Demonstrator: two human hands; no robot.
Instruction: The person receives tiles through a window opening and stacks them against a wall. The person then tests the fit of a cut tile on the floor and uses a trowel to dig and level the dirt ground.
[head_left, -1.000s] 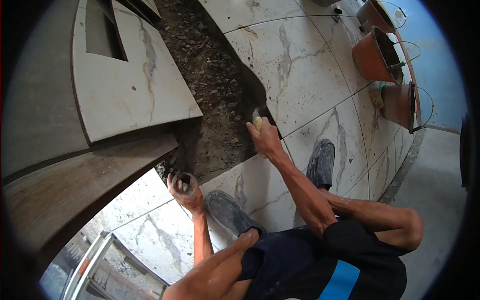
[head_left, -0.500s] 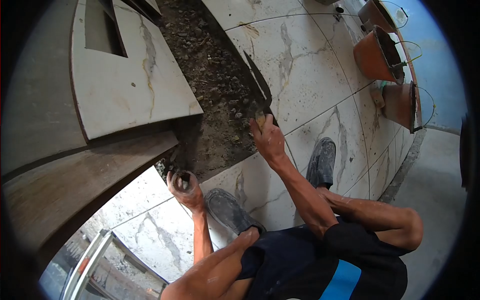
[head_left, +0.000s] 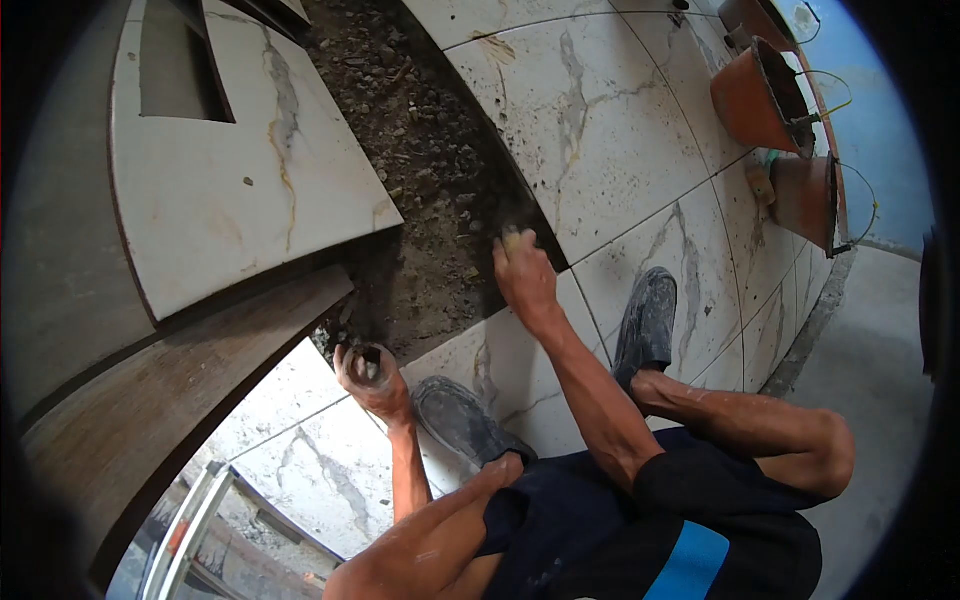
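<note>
My right hand (head_left: pixel 527 280) is closed round the yellowish handle (head_left: pixel 512 241) of a trowel, at the right edge of the strip of dark rubble and soil (head_left: pixel 430 190). The trowel's blade cannot be made out against the dark ground. At the near left corner of the strip, my left hand (head_left: pixel 376 387) is curled, fingers and thumb bent round; what it holds is too small and dusty to name. White marbled floor tiles (head_left: pixel 620 130) border the strip on the right and below.
A loose marbled tile with a cut-out (head_left: pixel 210 200) lies left of the strip, above a wooden board (head_left: pixel 190 390). Orange buckets (head_left: pixel 745 100) stand at the upper right by the blue wall. A metal frame (head_left: pixel 190 530) is at lower left. My shoes (head_left: pixel 645 325) rest on tiles.
The dark trowel blade, raised beside the strip's right edge half a second ago, no longer stands out. My right hand has tilted and shifted slightly; my left hand stays in place.
</note>
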